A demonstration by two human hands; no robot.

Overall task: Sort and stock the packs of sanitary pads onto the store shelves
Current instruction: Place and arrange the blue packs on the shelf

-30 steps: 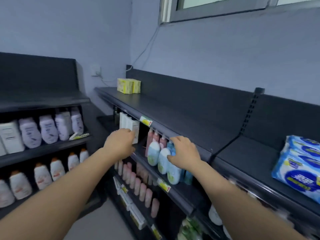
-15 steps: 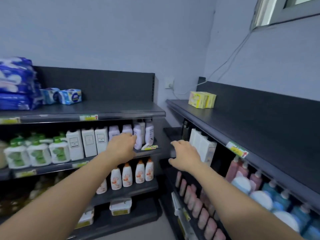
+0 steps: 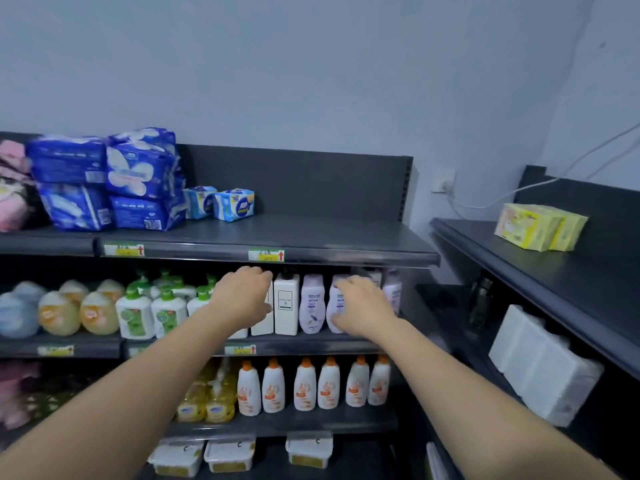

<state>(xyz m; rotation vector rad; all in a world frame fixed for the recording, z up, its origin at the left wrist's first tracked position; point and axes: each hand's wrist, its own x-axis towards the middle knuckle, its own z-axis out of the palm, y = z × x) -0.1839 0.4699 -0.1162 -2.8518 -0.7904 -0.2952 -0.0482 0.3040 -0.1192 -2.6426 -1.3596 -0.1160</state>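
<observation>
Blue packs of sanitary pads (image 3: 107, 178) are stacked at the left of the dark top shelf (image 3: 311, 237). Beside them sit two small light-blue packs (image 3: 233, 204), and pink packs (image 3: 12, 188) show at the far left edge. Two yellow packs (image 3: 540, 226) lie on the right-hand shelf (image 3: 502, 251). My left hand (image 3: 244, 296) and my right hand (image 3: 360, 306) are stretched forward in front of the second shelf's bottles, fingers loosely bent, holding nothing.
White and lilac bottles (image 3: 299, 303) and green-capped pump bottles (image 3: 152, 306) fill the second shelf. Orange-capped white bottles (image 3: 311, 386) stand below, with lidded tubs (image 3: 228, 455) under them. White packs (image 3: 540, 365) sit under the right-hand shelf. A wall socket (image 3: 443, 181) with cables is in the corner.
The view has swung left from the right-hand shelves to the left-hand shelves. Both hands stayed stretched out and empty, now in front of the white and lilac bottles.
</observation>
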